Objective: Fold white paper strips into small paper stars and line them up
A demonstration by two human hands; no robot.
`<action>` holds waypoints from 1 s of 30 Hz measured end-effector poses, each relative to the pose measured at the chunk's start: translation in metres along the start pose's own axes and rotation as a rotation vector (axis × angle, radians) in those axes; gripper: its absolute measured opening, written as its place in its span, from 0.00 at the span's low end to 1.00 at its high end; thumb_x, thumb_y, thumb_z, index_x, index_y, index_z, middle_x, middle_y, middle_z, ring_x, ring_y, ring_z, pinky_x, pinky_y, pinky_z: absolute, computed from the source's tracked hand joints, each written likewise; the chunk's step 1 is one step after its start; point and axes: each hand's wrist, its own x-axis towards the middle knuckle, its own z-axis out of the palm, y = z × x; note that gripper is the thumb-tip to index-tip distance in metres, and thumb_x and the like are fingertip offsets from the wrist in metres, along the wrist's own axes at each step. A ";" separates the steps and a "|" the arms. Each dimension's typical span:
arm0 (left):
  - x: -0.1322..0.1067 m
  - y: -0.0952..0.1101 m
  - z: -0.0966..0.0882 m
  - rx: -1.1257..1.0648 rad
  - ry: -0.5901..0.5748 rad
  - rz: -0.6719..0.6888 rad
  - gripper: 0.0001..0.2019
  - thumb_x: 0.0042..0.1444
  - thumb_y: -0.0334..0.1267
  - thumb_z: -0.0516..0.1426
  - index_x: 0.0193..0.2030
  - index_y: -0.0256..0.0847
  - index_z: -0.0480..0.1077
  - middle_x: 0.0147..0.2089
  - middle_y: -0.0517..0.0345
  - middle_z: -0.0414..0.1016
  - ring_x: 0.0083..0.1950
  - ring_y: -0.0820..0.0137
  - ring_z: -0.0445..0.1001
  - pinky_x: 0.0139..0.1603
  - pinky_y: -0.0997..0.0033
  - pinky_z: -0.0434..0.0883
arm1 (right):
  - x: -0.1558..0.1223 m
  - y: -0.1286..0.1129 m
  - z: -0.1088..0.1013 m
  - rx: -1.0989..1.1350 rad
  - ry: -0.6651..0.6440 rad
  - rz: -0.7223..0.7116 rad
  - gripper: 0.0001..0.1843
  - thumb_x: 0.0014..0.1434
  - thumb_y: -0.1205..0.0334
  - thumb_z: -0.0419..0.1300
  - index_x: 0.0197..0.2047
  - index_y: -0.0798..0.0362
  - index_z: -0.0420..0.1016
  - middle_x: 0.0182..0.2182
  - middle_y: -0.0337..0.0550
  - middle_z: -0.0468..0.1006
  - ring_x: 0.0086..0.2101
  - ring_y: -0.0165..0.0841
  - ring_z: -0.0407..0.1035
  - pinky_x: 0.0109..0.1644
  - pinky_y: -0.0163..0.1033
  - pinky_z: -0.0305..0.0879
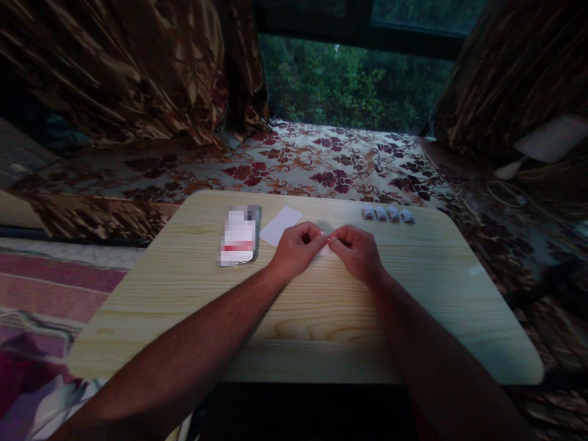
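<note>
At centre of frame, one left hand (296, 248) and one right hand (357, 250) are counted, two in total. Between them, one small white piece (325, 250) is seen. Left of centre: one white sheet (281, 225), one blurred phone-like object (237, 239). Right of centre, four folded pieces (381, 213) are counted in row. Under these, one table (312, 324). At top, two curtains (174, 73) and one window (340, 79) are noted.

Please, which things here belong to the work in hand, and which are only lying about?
Work in hand:
small white piece, between left hand and right hand
white sheet, probably
four peaked pieces, probably

Apparently just lying about:
pixelated flat object
pale object, far right
</note>
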 end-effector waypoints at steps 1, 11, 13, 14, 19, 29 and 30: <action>0.000 0.000 0.000 -0.004 0.003 -0.004 0.11 0.51 0.43 0.62 0.27 0.38 0.70 0.25 0.61 0.69 0.27 0.74 0.64 0.29 0.73 0.61 | 0.000 0.001 0.000 -0.001 -0.001 0.005 0.06 0.52 0.60 0.63 0.28 0.53 0.74 0.22 0.37 0.74 0.23 0.28 0.63 0.26 0.34 0.58; 0.004 0.004 -0.005 -0.089 -0.075 -0.070 0.09 0.48 0.41 0.64 0.28 0.37 0.72 0.27 0.62 0.71 0.28 0.74 0.65 0.31 0.73 0.61 | 0.000 0.000 -0.001 0.004 -0.045 -0.011 0.07 0.52 0.60 0.62 0.26 0.52 0.71 0.20 0.35 0.70 0.21 0.27 0.60 0.24 0.33 0.54; 0.004 0.003 -0.006 -0.078 -0.083 -0.077 0.09 0.48 0.40 0.64 0.28 0.37 0.72 0.26 0.62 0.71 0.28 0.75 0.64 0.31 0.73 0.60 | -0.001 0.000 -0.001 -0.004 -0.041 -0.011 0.07 0.53 0.60 0.62 0.25 0.52 0.71 0.19 0.35 0.70 0.21 0.27 0.60 0.24 0.33 0.53; 0.004 0.002 -0.006 -0.067 -0.080 -0.076 0.09 0.48 0.40 0.64 0.27 0.36 0.72 0.26 0.62 0.71 0.28 0.75 0.64 0.31 0.74 0.60 | -0.001 0.000 -0.001 -0.010 -0.036 -0.010 0.07 0.53 0.60 0.62 0.25 0.53 0.71 0.19 0.35 0.70 0.21 0.27 0.60 0.23 0.33 0.53; 0.004 0.000 -0.005 -0.034 -0.043 -0.075 0.09 0.48 0.39 0.64 0.26 0.36 0.72 0.26 0.61 0.71 0.28 0.75 0.64 0.31 0.73 0.61 | -0.001 0.000 -0.001 -0.021 -0.030 -0.023 0.07 0.53 0.61 0.62 0.26 0.53 0.72 0.20 0.36 0.72 0.21 0.27 0.61 0.25 0.33 0.55; 0.003 -0.001 -0.004 -0.047 -0.029 -0.079 0.08 0.46 0.38 0.64 0.26 0.37 0.72 0.25 0.61 0.71 0.28 0.74 0.65 0.31 0.73 0.62 | -0.002 -0.003 -0.001 -0.031 -0.023 -0.050 0.06 0.52 0.63 0.62 0.25 0.54 0.73 0.20 0.36 0.73 0.22 0.27 0.63 0.26 0.33 0.57; 0.003 -0.001 -0.003 -0.050 -0.027 -0.080 0.08 0.46 0.38 0.64 0.26 0.37 0.72 0.25 0.61 0.71 0.28 0.74 0.65 0.31 0.73 0.62 | -0.002 -0.004 -0.001 -0.033 -0.023 -0.053 0.06 0.52 0.63 0.62 0.25 0.54 0.73 0.20 0.36 0.73 0.22 0.27 0.63 0.26 0.33 0.57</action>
